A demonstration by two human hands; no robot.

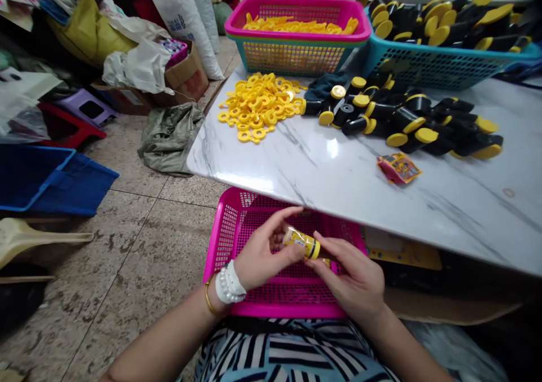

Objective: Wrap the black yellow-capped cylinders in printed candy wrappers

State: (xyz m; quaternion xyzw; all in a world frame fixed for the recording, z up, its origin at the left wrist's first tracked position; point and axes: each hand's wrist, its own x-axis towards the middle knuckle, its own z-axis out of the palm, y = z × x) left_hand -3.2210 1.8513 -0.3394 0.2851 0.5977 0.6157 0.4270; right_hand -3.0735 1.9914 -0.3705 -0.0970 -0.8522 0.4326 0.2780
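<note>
My left hand (265, 253) has its fingers and thumb wrapped round a small cylindrical bottle (301, 242) with a printed yellow label and a black band near its yellow end. The thumb and forefinger of my right hand (354, 272) pinch that yellow end. The bottle lies tilted between both hands, above a pink plastic basket (215, 246) in front of my lap. Another small yellow piece shows in the basket beneath my fingers, mostly hidden.
The marble-patterned table (271, 167) holds a heap of yellow rings (258, 105), several black containers with yellow caps (406, 119) and a folded printed packet (399, 168). Behind stand a pink-rimmed basket (296, 1) of yellow parts and a blue basket (444, 60). A blue bin (84, 181) is left.
</note>
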